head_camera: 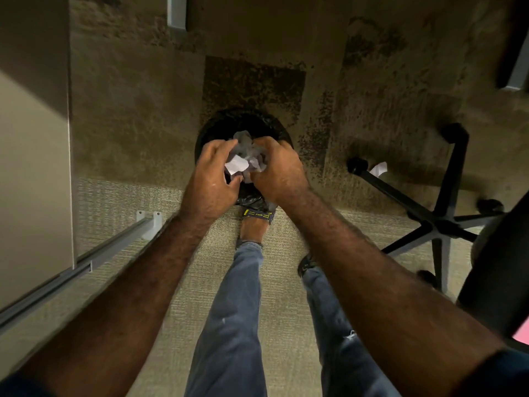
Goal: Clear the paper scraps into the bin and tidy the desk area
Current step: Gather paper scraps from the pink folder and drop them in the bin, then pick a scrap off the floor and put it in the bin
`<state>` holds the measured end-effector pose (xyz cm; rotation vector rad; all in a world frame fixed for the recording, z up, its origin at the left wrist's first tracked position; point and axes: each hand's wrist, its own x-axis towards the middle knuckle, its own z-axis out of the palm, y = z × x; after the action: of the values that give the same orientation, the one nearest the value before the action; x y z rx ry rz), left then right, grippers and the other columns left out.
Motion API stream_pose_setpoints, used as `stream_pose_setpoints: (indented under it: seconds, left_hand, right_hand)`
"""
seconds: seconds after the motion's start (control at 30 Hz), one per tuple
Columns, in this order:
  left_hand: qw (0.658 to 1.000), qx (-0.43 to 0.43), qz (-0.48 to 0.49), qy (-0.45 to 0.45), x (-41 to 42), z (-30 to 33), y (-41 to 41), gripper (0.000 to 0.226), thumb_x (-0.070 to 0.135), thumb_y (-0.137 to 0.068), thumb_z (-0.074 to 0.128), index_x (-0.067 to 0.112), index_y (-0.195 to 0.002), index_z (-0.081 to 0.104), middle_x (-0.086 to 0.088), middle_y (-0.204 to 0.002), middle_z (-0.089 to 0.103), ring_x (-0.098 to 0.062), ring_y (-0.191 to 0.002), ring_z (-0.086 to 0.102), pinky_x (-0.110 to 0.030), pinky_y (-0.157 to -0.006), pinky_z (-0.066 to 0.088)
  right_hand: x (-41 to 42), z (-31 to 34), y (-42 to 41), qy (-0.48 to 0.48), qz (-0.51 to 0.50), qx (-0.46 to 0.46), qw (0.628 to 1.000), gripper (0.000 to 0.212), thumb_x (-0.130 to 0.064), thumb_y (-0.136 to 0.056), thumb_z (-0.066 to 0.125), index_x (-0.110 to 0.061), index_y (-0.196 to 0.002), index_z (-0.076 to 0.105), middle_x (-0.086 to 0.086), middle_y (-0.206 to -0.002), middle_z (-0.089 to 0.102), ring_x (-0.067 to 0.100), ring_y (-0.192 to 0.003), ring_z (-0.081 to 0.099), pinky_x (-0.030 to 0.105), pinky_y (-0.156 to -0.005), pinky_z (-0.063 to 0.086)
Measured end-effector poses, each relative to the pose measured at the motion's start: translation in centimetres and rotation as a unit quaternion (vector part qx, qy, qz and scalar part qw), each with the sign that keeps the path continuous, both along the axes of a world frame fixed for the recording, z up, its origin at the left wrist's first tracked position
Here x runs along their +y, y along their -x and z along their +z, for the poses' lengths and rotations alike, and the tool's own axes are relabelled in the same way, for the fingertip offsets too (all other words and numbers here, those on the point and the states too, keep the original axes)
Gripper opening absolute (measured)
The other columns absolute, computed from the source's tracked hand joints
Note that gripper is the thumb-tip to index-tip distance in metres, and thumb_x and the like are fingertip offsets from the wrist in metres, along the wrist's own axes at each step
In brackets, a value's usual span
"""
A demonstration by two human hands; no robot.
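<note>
A round black bin (pixel 229 126) with a dark liner stands on the carpet just beyond my feet. Both hands hover over its mouth. My left hand (pixel 210 173) and my right hand (pixel 276 167) cup a bunch of crumpled white and grey paper scraps (pixel 243 156) between them, fingers curled around the pile. One more white scrap (pixel 379 168) lies on the floor to the right, beside a chair castor.
An office chair's black five-star base (pixel 438 222) spreads over the floor on the right, its seat edge at the far right. A desk panel (pixel 31 173) and grey metal rail (pixel 83 259) run along the left. My legs and sandalled feet stand below the bin.
</note>
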<state>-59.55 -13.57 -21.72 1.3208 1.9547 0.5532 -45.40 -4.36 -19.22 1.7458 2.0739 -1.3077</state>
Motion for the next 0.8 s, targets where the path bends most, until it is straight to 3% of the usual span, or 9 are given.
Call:
stream_pose_setpoints:
  seconds: [0.13, 0.27, 0.47, 0.6, 0.8]
  left_hand:
    - [1.0, 0.015, -0.016, -0.008, 0.2, -0.3, -1.1, 0.071, 0.009, -0.086, 0.081, 0.013, -0.15, 0.05, -0.01, -0.144, 0.05, -0.025, -0.136, 0.053, -0.04, -0.113, 0.05]
    - [0.999, 0.029, -0.022, -0.023, 0.8, -0.7, -3.0, 0.065, 0.017, -0.087, 0.08, 0.009, -0.146, 0.052, -0.012, -0.142, 0.052, -0.027, -0.135, 0.054, -0.039, -0.113, 0.049]
    - [0.998, 0.035, -0.027, -0.032, 1.9, -1.8, -6.8, 0.057, 0.023, -0.091, 0.079, 0.005, -0.14, 0.056, -0.015, -0.141, 0.054, -0.031, -0.135, 0.055, -0.042, -0.114, 0.048]
    - [0.998, 0.042, -0.038, -0.029, 3.1, -3.1, -10.1, 0.054, 0.026, -0.092, 0.079, 0.006, -0.138, 0.058, -0.015, -0.14, 0.056, -0.031, -0.134, 0.055, -0.048, -0.112, 0.048]
    - [0.996, 0.065, -0.05, -0.043, 4.7, -6.0, -15.7, 0.055, 0.035, -0.093, 0.076, 0.012, -0.141, 0.06, -0.012, -0.146, 0.055, -0.031, -0.14, 0.051, -0.051, -0.115, 0.045]
  right_hand:
    - [0.4, -0.5, -1.6, -0.01, 0.002, -0.003, 1.0, 0.062, -0.019, -0.084, 0.076, -0.023, -0.143, 0.057, 0.012, -0.135, 0.058, 0.033, -0.123, 0.061, 0.043, -0.104, 0.053]
    - [0.7, -1.6, -4.3, -0.03, -0.022, -0.017, 0.999, 0.06, -0.024, -0.085, 0.076, -0.025, -0.142, 0.058, 0.013, -0.132, 0.06, 0.034, -0.12, 0.063, 0.039, -0.101, 0.052]
    - [1.5, -4.9, -9.4, -0.054, -0.041, -0.097, 0.993, 0.053, -0.03, -0.087, 0.077, -0.023, -0.138, 0.061, 0.016, -0.128, 0.064, 0.038, -0.12, 0.063, 0.043, -0.101, 0.055]
    - [2.4, -7.7, -13.3, -0.068, -0.046, -0.145, 0.986, 0.047, -0.024, -0.088, 0.074, -0.021, -0.133, 0.063, 0.013, -0.121, 0.068, 0.037, -0.111, 0.068, 0.042, -0.094, 0.058]
    - [3.5, -12.5, -19.6, -0.106, -0.06, -0.174, 0.977, 0.054, -0.019, -0.087, 0.069, -0.019, -0.14, 0.056, 0.012, -0.141, 0.058, 0.037, -0.127, 0.056, 0.044, -0.099, 0.055]
